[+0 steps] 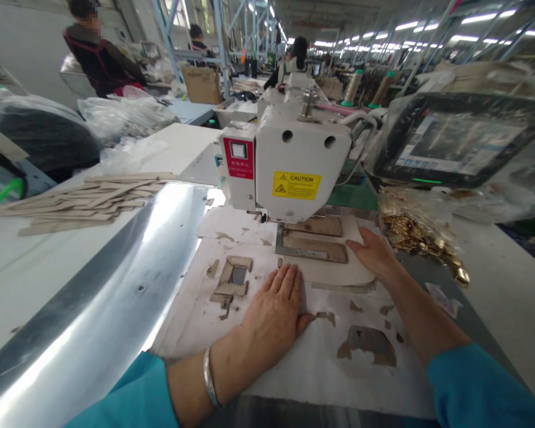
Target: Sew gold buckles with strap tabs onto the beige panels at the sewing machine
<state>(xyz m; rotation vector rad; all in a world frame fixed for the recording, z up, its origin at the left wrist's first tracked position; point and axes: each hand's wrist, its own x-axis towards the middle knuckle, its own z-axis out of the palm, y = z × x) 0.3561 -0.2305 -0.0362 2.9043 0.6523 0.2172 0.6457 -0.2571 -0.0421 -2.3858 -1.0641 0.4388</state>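
Under the head of a white sewing machine [296, 169] lies a pale cream panel [339, 272] with a rounded right end. A metal clamp frame [310, 254] with brown pads rests on top of it. My left hand [274, 309] lies flat, fingers stretched forward, its fingertips at the panel's near left edge. My right hand [374, 252] touches the panel's right end, thumb and fingers apart. Beneath both is a white sheet [191, 321] with cut-outs and torn brown tape patches. Whether the right fingers reach under the panel cannot be made out.
Stacked beige strips [102, 196] lie on the table at left, beside a shiny metal plate [129, 279]. To the right are a plastic bag of gold-coloured metal pieces [414, 229] and a control screen [463, 142]. Other people work in the background.
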